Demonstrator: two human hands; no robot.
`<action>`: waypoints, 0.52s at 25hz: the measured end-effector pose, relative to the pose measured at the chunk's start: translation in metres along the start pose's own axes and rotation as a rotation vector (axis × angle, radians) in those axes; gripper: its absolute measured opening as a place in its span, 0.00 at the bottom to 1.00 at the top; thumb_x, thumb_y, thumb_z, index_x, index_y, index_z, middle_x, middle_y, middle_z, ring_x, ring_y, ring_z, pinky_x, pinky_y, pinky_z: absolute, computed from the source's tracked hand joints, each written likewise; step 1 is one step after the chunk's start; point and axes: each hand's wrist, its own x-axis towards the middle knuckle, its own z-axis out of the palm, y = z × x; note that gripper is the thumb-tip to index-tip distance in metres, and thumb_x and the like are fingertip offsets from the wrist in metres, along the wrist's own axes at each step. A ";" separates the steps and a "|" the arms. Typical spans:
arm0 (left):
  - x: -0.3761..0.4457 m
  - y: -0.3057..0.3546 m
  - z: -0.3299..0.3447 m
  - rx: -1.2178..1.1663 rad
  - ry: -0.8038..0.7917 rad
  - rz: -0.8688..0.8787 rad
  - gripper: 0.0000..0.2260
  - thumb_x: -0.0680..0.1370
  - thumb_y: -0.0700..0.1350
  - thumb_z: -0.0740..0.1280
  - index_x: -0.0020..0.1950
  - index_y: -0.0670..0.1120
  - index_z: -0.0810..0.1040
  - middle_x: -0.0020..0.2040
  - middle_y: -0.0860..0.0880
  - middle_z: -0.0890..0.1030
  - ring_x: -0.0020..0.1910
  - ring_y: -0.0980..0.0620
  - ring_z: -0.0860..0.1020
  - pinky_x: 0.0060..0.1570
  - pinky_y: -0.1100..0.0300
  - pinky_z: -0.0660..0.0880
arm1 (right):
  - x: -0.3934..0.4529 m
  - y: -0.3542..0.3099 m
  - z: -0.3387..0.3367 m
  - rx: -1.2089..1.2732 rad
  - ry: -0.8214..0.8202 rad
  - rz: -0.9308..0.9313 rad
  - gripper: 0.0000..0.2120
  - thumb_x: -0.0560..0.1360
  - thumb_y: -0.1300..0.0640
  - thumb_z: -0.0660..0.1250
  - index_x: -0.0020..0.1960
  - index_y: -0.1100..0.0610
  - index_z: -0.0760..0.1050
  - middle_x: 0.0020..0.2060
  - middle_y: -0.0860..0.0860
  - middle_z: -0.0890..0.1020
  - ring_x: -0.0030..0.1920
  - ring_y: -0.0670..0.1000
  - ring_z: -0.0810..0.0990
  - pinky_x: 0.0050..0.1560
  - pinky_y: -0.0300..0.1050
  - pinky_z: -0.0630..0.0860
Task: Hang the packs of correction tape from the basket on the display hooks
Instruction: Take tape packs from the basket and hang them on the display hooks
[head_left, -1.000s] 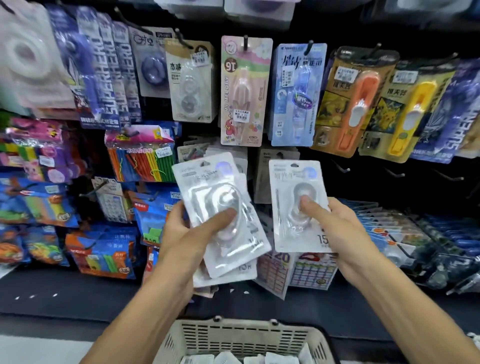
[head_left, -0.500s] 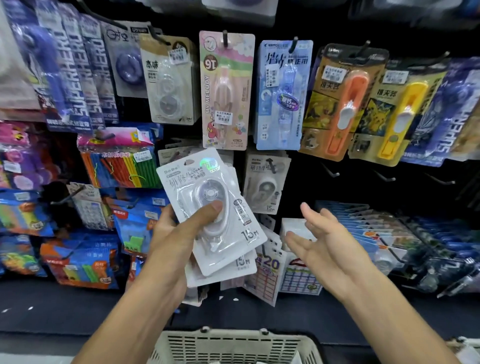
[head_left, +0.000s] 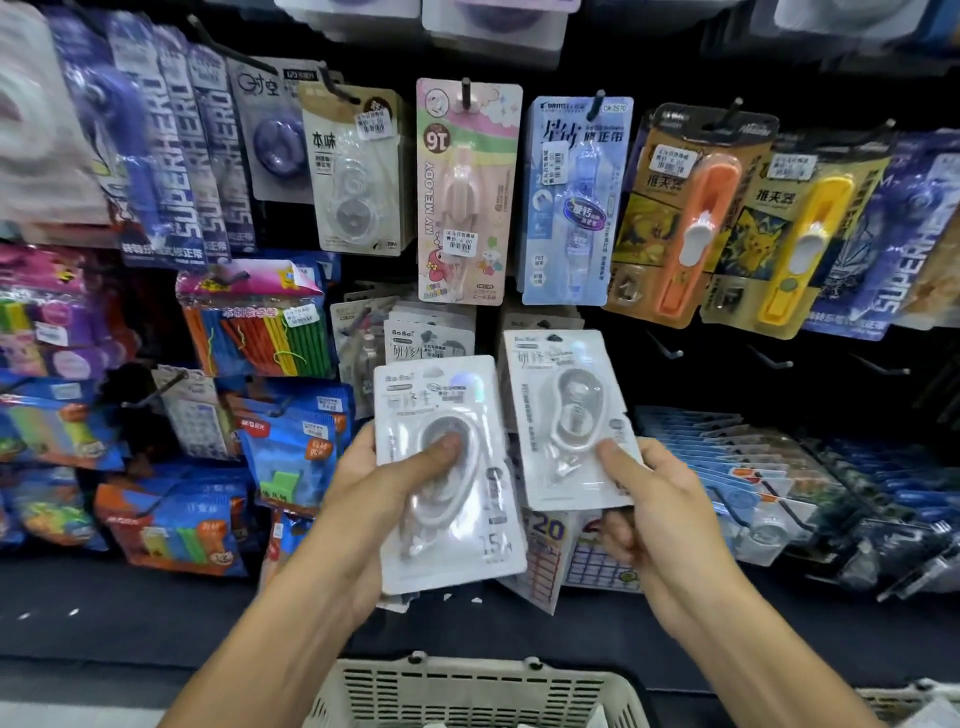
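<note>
A stationery shop — price-stickered blister packs hang on display hooks

A white blister pack of correction tape stands upright at centre; a stack of identical packs lies at its eight o'clock.

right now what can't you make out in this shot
- Basket, head view: contents cut off by the bottom edge.
- Stack in the left hand: its pack count, hidden by the front pack.
- Hook behind the pack in the right hand: covered by that pack.
- Far-left packs: blurred.
</note>
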 end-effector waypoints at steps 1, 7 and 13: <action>0.001 0.003 -0.003 -0.012 0.031 0.019 0.30 0.62 0.44 0.79 0.63 0.48 0.80 0.54 0.45 0.88 0.49 0.43 0.87 0.45 0.45 0.84 | 0.001 0.000 -0.004 0.004 0.038 -0.003 0.06 0.82 0.57 0.64 0.47 0.57 0.75 0.27 0.53 0.74 0.20 0.47 0.63 0.20 0.39 0.59; -0.001 0.008 0.001 -0.043 0.055 0.069 0.26 0.65 0.43 0.78 0.63 0.48 0.80 0.51 0.48 0.88 0.45 0.47 0.88 0.33 0.56 0.82 | 0.001 -0.002 -0.011 -0.014 0.080 0.022 0.04 0.80 0.60 0.67 0.48 0.60 0.78 0.22 0.51 0.74 0.20 0.48 0.66 0.19 0.42 0.63; 0.000 0.008 0.002 -0.048 0.064 0.081 0.26 0.65 0.42 0.78 0.62 0.47 0.80 0.50 0.48 0.88 0.43 0.48 0.88 0.32 0.58 0.82 | 0.003 0.000 -0.009 -0.002 0.105 0.032 0.04 0.79 0.61 0.68 0.47 0.61 0.78 0.23 0.51 0.75 0.19 0.47 0.66 0.19 0.41 0.61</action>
